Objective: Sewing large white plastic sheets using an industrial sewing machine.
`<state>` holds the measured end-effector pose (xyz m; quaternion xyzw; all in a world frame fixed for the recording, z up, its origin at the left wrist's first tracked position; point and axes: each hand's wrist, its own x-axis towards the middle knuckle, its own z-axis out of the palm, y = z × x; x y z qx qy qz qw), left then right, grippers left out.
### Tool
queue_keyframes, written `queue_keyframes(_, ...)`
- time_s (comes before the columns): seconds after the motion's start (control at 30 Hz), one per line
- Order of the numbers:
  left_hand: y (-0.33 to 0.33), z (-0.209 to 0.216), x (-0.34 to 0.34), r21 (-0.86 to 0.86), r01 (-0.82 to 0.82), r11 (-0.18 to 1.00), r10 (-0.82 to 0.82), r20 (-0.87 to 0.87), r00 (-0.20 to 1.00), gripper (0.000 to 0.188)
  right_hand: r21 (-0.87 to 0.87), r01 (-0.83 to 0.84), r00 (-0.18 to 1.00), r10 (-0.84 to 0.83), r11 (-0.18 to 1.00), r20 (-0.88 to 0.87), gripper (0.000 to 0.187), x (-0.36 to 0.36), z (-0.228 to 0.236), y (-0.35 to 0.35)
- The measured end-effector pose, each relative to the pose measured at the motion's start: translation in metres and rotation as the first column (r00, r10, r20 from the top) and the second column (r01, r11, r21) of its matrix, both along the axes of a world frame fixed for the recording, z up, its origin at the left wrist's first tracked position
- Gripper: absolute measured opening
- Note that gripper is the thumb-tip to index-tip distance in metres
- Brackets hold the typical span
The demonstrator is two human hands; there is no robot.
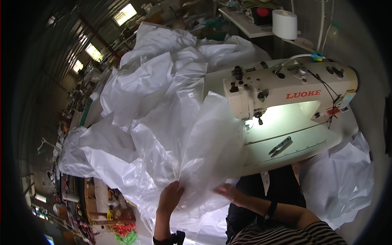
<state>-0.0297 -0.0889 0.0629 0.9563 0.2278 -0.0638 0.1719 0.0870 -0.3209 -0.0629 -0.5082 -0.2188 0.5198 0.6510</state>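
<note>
A large heap of shiny white sheeting (155, 139), thin and partly see-through, spreads from the sewing table down over my lap. My left hand (170, 196) is closed on a fold of it at the near side. To its right, my right hand (230, 192) touches the same sheeting; its fingers are blurred and partly veiled by the material. Beyond my right hand stands a cream sewing machine (286, 90) with its work light on. The raised edge of the sheeting reaches close to the needle area (255, 120).
Small thread snips (280, 145) lie on the machine table (261, 157) near a printed ruler scale. More white sheeting (339, 179) hangs at the right. A white thread cone (284, 24) stands behind the machine. Wooden shelving (96, 200) with red and green scraps is at lower left.
</note>
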Motion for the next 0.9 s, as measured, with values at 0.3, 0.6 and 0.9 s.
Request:
queue_keyframes(0.3,-0.047,0.066,0.23,0.47,0.505,0.723,-0.671,0.305,0.676,0.047,0.161,0.033,0.999,-0.031,0.986,-0.013,0.038,-0.008,0.004,-0.039)
queue_keyframes(0.6,-0.048,0.009,0.115,0.309,0.266,0.913,-0.266,-0.044,0.963,0.068,-0.221,-0.123,0.987,0.142,0.967,0.071,0.032,0.038,0.1,-0.197)
queue_keyframes(0.9,-0.113,0.036,0.117,0.4,0.271,0.876,-0.437,0.418,0.797,0.035,0.133,0.504,-0.147,-0.067,0.854,0.987,0.025,0.129,0.123,-0.178)
